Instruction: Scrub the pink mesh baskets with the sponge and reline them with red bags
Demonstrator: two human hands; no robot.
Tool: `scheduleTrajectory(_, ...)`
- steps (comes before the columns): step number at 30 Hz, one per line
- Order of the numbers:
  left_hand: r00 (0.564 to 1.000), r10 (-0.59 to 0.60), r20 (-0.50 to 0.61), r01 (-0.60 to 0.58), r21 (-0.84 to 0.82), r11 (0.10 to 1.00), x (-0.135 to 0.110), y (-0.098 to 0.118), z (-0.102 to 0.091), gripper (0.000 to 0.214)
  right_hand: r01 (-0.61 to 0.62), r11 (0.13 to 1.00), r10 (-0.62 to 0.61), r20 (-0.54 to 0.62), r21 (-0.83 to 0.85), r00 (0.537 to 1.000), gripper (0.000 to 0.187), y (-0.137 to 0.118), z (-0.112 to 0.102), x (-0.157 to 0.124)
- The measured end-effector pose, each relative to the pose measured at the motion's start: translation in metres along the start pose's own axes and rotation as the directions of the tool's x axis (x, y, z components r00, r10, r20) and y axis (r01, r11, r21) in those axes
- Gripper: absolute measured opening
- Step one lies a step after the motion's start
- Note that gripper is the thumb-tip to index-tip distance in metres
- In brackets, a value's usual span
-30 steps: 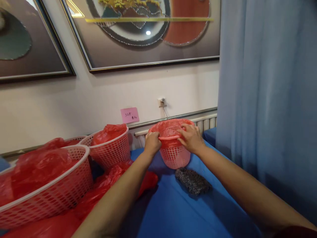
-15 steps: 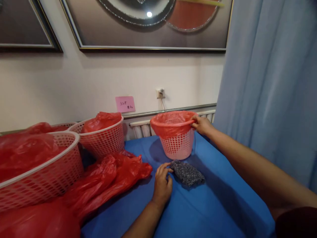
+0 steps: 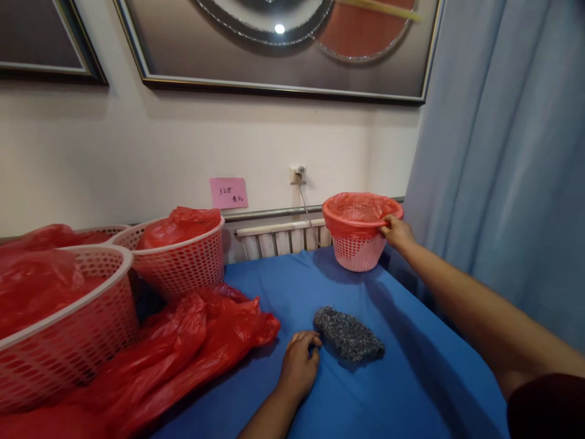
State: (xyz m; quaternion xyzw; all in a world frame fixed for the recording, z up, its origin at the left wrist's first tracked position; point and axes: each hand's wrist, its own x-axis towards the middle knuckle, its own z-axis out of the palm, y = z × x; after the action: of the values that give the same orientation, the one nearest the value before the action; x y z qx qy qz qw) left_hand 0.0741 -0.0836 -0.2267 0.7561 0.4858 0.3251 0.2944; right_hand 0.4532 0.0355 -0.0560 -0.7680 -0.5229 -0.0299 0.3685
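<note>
My right hand grips the rim of a small white perforated plastic basket at the far right corner of the table. A red plastic bag lines the basket and folds over its rim. My left hand lies on the blue cloth with loosely bent fingers, holding nothing. Just right of its fingertips is a dark grey speckled piece, soft and knit-like; whether they touch it is hard to tell. Left of this hand, a crumpled red plastic bag spreads over the cloth.
Larger white baskets with red bags stand along the left. The table has a blue cloth. Behind it are a radiator, a socket with a cord and a pink note. A blue curtain hangs at right.
My right hand has moved the lined basket right and back, toward the table's far corner. My left hand has drawn slightly back toward me, away from the grey piece's upper edge.
</note>
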Motion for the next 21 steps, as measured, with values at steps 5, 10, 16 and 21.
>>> scheduleTrajectory(5, 1.000, -0.010, 0.030, 0.009, 0.029, 1.000, 0.000, 0.002, -0.002, 0.026, -0.041, 0.999, 0.041, 0.002, -0.002, 0.999, 0.035, -0.011, 0.031, 0.013)
scheduleTrajectory(10, 0.998, -0.018, 0.058, 0.014, 0.072, 0.997, 0.000, 0.004, -0.005, 0.027, -0.028, 1.000, 0.028, 0.024, 0.008, 0.999, 0.038, -0.025, 0.051, 0.024)
scheduleTrajectory(16, 0.997, -0.040, 0.069, 0.036, 0.064, 0.997, 0.000, 0.004, -0.003, 0.027, -0.033, 0.999, 0.033, 0.019, 0.001, 0.999, 0.040, -0.033, 0.061, 0.027)
scheduleTrajectory(21, 0.995, -0.053, 0.086, 0.049, 0.052, 0.997, -0.002, 0.007, -0.004, 0.026, -0.023, 1.000, 0.023, 0.018, 0.000, 1.000, 0.042, -0.035, 0.068, 0.027)
